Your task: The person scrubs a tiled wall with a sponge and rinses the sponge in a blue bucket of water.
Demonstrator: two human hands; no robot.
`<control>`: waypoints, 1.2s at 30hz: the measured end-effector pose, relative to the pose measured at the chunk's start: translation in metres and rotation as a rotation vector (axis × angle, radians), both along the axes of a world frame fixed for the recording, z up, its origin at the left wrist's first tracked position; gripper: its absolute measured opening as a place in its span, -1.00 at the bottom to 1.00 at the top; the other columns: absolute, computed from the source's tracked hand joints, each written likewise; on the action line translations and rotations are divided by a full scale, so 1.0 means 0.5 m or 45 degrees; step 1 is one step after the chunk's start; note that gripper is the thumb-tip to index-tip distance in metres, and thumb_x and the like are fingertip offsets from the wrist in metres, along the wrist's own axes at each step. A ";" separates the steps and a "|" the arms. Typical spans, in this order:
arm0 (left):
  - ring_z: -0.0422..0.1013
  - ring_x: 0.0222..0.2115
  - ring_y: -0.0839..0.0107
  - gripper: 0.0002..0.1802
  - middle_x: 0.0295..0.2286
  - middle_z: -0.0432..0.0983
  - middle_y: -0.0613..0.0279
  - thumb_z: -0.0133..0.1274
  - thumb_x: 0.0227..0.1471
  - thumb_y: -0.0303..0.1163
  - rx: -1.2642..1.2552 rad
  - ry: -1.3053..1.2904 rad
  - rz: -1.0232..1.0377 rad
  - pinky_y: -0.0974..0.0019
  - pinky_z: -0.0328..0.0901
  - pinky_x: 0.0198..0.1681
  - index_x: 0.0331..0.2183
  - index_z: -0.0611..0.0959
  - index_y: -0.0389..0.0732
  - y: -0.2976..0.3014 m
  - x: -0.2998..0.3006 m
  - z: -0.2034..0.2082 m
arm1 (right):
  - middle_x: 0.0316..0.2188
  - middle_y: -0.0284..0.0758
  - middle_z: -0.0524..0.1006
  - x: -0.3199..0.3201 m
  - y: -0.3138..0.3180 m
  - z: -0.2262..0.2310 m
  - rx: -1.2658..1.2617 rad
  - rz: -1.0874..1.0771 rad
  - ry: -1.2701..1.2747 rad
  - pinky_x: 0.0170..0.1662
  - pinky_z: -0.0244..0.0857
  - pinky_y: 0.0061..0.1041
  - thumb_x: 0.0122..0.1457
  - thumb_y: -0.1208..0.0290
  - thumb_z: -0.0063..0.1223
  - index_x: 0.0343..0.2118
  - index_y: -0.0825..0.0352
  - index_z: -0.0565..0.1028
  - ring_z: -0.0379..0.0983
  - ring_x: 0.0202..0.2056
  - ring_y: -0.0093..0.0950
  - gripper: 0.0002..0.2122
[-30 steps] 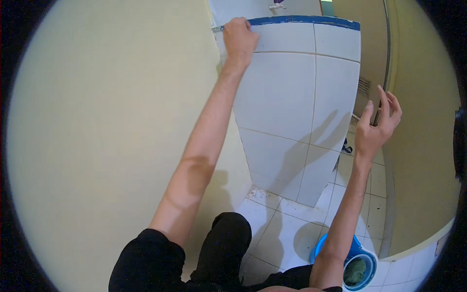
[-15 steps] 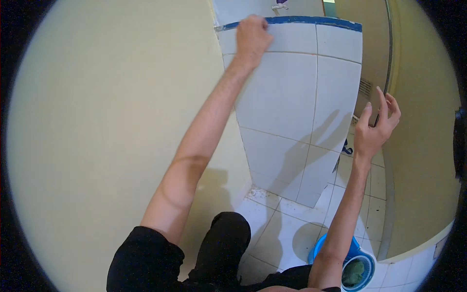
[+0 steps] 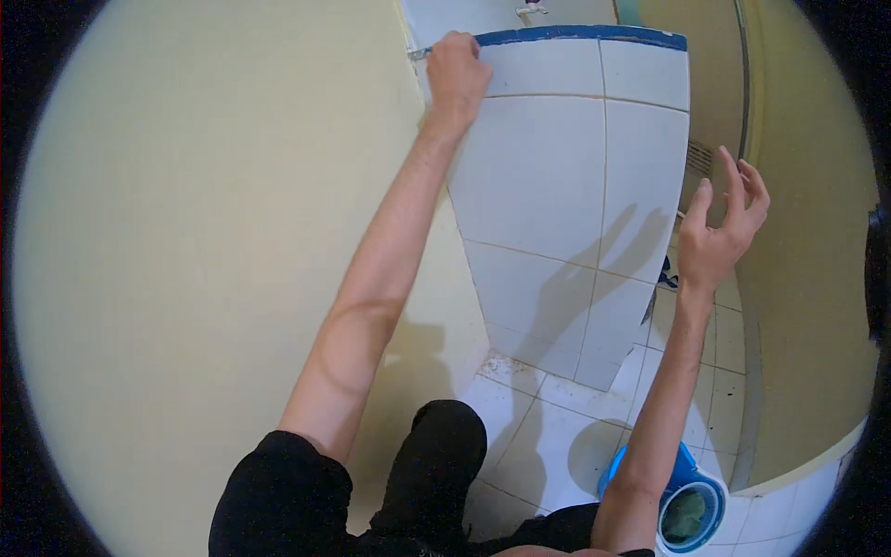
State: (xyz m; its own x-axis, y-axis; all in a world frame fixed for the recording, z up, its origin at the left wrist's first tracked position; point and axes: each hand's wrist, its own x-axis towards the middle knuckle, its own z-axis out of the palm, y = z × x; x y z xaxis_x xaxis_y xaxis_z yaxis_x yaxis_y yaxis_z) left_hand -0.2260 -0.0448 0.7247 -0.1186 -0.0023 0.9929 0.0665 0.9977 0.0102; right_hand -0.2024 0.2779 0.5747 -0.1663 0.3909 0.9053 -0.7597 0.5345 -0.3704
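A low white-tiled partition stands before me, with a blue strip along its top edge. At the left end of that strip, my left hand is closed and rests against the edge. Its fingers curl away from view, so whatever they hold, if anything, is hidden. To the right of the partition, my right hand is raised in the air with its fingers spread and nothing in it. It casts a shadow across the tiles.
A cream wall borders the left side. At the lower right a blue bucket with a basket holds a green cloth. Behind the partition are a tap, a door grille and a dark object. Dirt speckles the floor corner.
My left hand has shifted left along the blue strip, closer to the cream wall. My right hand stays spread and appears slightly higher. The view has shifted a little.
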 end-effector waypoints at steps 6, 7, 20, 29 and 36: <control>0.50 -0.47 0.02 -0.86 -0.51 0.55 -0.06 0.05 -0.34 -0.55 -0.153 0.135 -0.335 0.11 0.37 -0.35 -0.56 0.65 -0.29 0.109 -0.044 -0.018 | 0.01 -0.19 0.36 -0.005 -0.012 -0.005 0.062 -0.022 0.057 0.17 0.12 -0.23 0.04 0.55 0.10 0.02 0.18 0.52 0.26 0.07 -0.22 -0.59; 0.50 -0.47 0.02 -0.86 -0.51 0.55 -0.06 0.05 -0.34 -0.56 -0.201 0.132 -0.293 0.12 0.37 -0.35 -0.56 0.65 -0.29 0.114 -0.043 -0.024 | 0.01 -0.19 0.36 -0.007 -0.013 -0.013 0.065 -0.034 0.033 0.17 0.13 -0.23 0.04 0.55 0.09 0.02 0.18 0.52 0.26 0.07 -0.21 -0.59; 0.48 -0.44 0.02 -0.88 -0.54 0.50 0.02 0.07 -0.36 -0.58 -0.216 0.300 -0.397 0.06 0.37 -0.33 -0.57 0.63 -0.27 0.217 -0.071 -0.016 | 0.03 -0.20 0.34 -0.026 0.005 -0.025 0.080 -0.081 -0.039 0.16 0.13 -0.25 0.05 0.56 0.08 0.05 0.14 0.51 0.25 0.06 -0.24 -0.56; 0.47 -0.40 0.04 -0.84 -0.49 0.49 0.03 0.05 -0.33 -0.66 -0.212 0.208 -0.305 0.11 0.37 -0.32 -0.54 0.59 -0.27 0.051 -0.033 -0.039 | 0.01 -0.20 0.35 -0.021 0.010 -0.020 0.071 -0.081 -0.007 0.17 0.12 -0.24 0.04 0.55 0.09 0.03 0.14 0.52 0.26 0.05 -0.24 -0.57; 0.49 -0.45 0.09 -0.81 -0.51 0.51 0.07 0.00 -0.24 -0.69 -0.277 0.347 -0.483 0.16 0.38 -0.39 -0.49 0.62 -0.26 0.055 -0.051 -0.030 | 0.00 -0.20 0.35 -0.010 0.015 -0.006 0.033 -0.069 0.033 0.16 0.13 -0.24 0.05 0.56 0.07 0.03 0.15 0.52 0.27 0.05 -0.25 -0.58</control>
State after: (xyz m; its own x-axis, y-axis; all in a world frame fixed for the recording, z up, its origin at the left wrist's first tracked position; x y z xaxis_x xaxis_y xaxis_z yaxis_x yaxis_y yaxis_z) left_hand -0.2513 -0.0171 0.7098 0.1920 0.2005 0.9607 0.3958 0.8799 -0.2628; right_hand -0.2072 0.2854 0.5716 -0.1218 0.3748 0.9191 -0.7384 0.5846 -0.3362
